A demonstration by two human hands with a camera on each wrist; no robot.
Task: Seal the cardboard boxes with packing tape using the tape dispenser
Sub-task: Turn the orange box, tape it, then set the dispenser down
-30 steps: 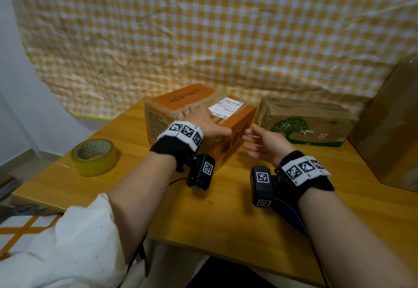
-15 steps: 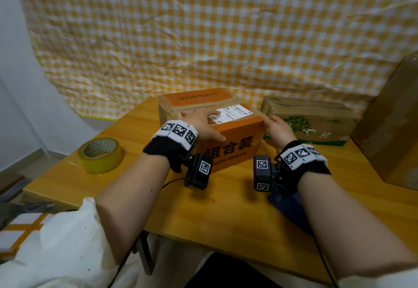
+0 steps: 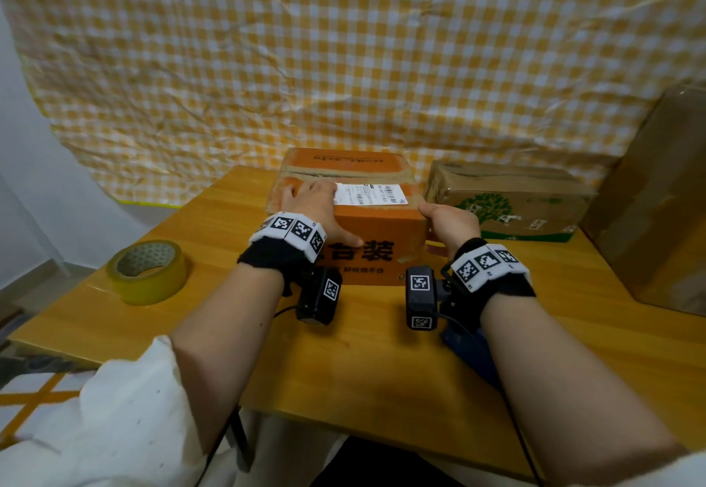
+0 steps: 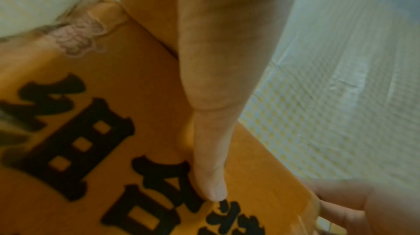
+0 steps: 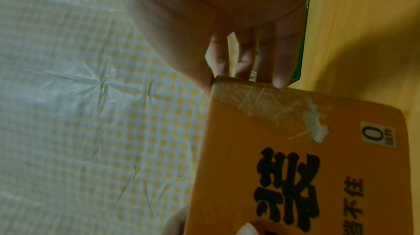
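Hands steady our orange box on the desk: left hand spread flat on top, right hand gripping its right corner.

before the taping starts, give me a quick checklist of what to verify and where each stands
1. Orange box squared to the table edge: ok.
2. Box steadied: ok, left hand rests on top, right hand holds the right end.
3. Top flaps closed: ok, they look flat, with a seam running across.
4. Tape roll within reach: ok, on the table to the left.
5. Dispenser in hand: not ok, neither hand holds one, and no clear dispenser shows.
6. Green box ready: cannot tell.
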